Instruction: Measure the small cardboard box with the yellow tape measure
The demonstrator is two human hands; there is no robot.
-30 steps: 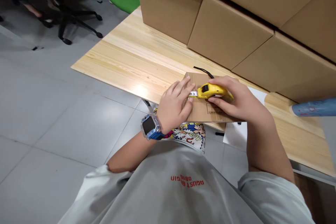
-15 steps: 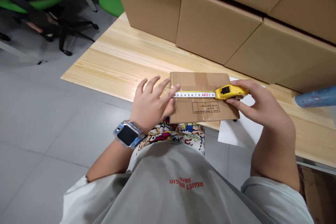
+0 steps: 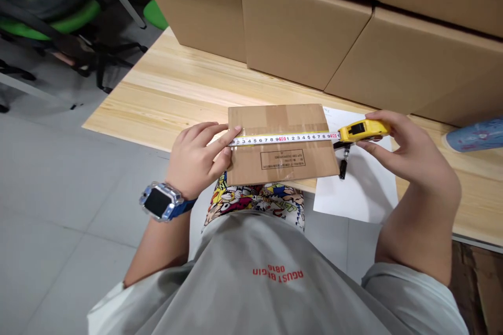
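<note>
**Yellow tape measure lies across a flat box**

A flat brown card box (image 3: 275, 119) sits on the edge of a wood table (image 3: 176, 95). The left hand (image 3: 196, 159) is open, and its first finger (image 3: 233, 133) presses the end of the tape (image 3: 283, 139) onto the box. The right hand (image 3: 408, 149) is closed on the yellow tape measure (image 3: 363, 131), pinching it between thumb and fingers. The tape runs straight over the box. Its red 10 is near the middle, and its red 20 is just past the right edge. The box has a printed label (image 3: 283, 159), but the words are too small to read. A black pen (image 3: 343, 163) lies on white paper (image 3: 361, 188) beside the box. The gray shirt (image 3: 236, 272) says "AGUST BEGIN 0816" in red.
</note>
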